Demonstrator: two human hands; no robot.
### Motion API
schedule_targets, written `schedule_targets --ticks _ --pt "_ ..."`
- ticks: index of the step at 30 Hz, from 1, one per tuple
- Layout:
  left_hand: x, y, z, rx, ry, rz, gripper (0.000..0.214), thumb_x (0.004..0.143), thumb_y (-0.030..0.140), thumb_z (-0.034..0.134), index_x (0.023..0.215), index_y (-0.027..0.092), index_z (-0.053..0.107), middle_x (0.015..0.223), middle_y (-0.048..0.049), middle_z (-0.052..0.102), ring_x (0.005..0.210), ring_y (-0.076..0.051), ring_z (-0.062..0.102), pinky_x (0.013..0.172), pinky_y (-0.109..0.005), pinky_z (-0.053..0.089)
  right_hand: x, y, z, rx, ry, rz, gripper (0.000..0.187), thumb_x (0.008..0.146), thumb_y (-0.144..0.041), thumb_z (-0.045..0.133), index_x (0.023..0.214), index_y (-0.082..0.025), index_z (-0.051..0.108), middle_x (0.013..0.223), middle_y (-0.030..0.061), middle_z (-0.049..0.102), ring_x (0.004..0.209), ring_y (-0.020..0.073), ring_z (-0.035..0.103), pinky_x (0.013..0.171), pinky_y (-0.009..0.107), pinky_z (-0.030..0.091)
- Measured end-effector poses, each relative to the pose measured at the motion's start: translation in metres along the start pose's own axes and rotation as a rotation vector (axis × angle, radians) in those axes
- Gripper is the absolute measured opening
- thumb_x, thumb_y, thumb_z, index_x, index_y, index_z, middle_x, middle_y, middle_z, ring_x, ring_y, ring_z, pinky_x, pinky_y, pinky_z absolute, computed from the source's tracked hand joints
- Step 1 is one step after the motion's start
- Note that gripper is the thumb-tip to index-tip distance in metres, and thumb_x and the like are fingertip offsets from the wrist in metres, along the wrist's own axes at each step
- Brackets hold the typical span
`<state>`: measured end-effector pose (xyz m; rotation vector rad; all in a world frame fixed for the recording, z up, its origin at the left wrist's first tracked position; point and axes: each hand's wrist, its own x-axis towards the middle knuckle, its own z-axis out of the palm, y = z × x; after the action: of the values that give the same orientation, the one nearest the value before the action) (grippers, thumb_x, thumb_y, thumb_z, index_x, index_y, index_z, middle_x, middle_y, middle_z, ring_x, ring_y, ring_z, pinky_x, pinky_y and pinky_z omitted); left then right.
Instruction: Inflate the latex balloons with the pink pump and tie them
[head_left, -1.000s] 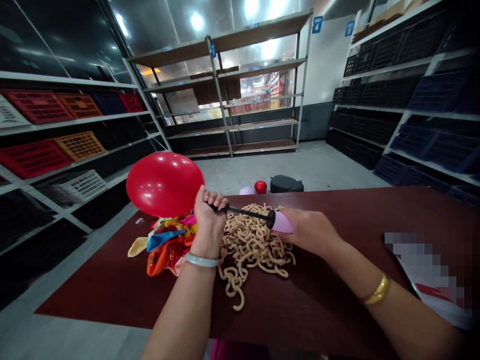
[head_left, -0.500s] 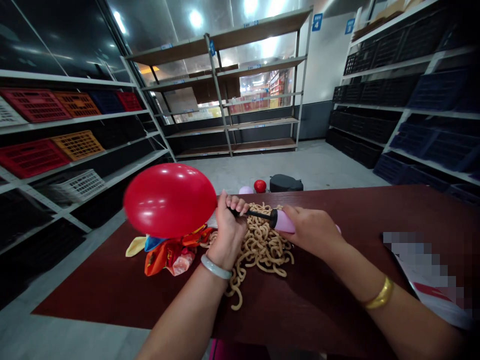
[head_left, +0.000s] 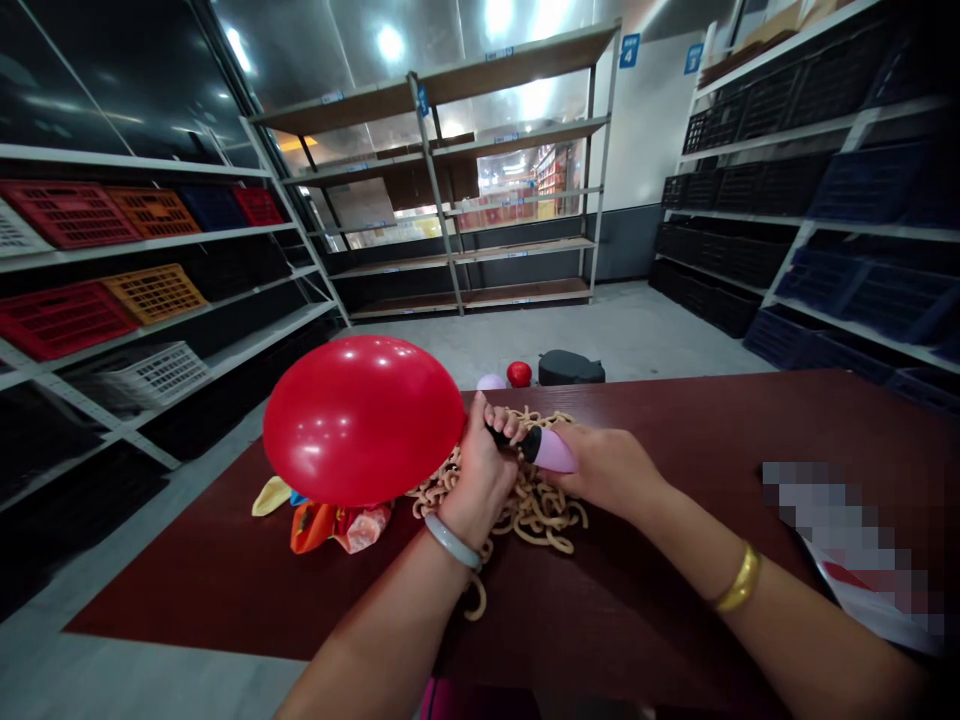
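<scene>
Head view: what does the left hand [head_left: 489, 455] have hold of?

The black end of a lilac-and-black hand pump [head_left: 556, 452]. Its fingers [head_left: 513, 425] are curled closed around it, with the thumb pointing up.

And the red balloon [head_left: 364, 420]?

Inflated, right against that hand on its left, above the table [head_left: 637, 610]. The hand hides its neck, so I can't tell exactly how it is held.

What about the right hand [head_left: 606, 462]?

It grips the lilac barrel, fingers wrapped round it, just beside the left. The two black parts of the pump sit close together between the hands.

What lies underneath?

A heap of beige curled pieces [head_left: 544, 515] on the table, partly behind the left hand and forearm. Limp balloons [head_left: 313, 526], orange, pink, pale yellow and a bit of blue, lie below the red one, partly covered by it.

Anything on the wrists?

A pale bangle [head_left: 453, 541] on the left, a gold bracelet [head_left: 741, 578] on the right.
</scene>
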<state>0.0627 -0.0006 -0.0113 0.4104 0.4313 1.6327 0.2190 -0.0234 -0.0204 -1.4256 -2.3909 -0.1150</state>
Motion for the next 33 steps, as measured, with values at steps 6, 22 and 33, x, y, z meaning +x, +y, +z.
schedule_targets --ticks 6,22,33 --pt "0.021 0.054 -0.009 -0.019 0.032 0.082 0.039 0.087 0.026 0.054 0.058 0.019 0.027 0.044 0.0080 0.027 0.035 -0.006 0.029 0.039 -0.021 0.024 0.003 0.010 -0.005 0.014 -0.016 -0.003 0.045 0.078 -0.057 0.057 0.113 -0.029 0.055 0.098 0.0020 0.070 0.083 0.0235 0.067 0.064 0.031 0.042" --pt "0.005 0.049 0.006 -0.022 -0.028 0.179 0.040 0.086 0.030 0.057 0.060 0.019 0.030 0.047 0.0082 0.027 0.037 -0.005 0.031 0.040 -0.021 0.026 -0.002 0.013 -0.013 -0.084 0.036 -0.005 0.046 0.081 -0.055 0.054 0.113 -0.022 0.053 0.096 0.0069 0.069 0.079 0.0250 0.066 0.060 0.031 0.038" --pt "-0.020 -0.007 0.016 0.038 -0.059 0.114 0.041 0.084 0.033 0.062 0.057 0.018 0.035 0.048 0.0052 0.031 0.043 -0.007 0.036 0.044 -0.022 0.029 -0.003 0.001 -0.008 -0.010 0.043 -0.030 0.049 0.080 -0.050 0.056 0.118 -0.019 0.054 0.101 0.0095 0.069 0.081 0.0245 0.066 0.061 0.031 0.040"
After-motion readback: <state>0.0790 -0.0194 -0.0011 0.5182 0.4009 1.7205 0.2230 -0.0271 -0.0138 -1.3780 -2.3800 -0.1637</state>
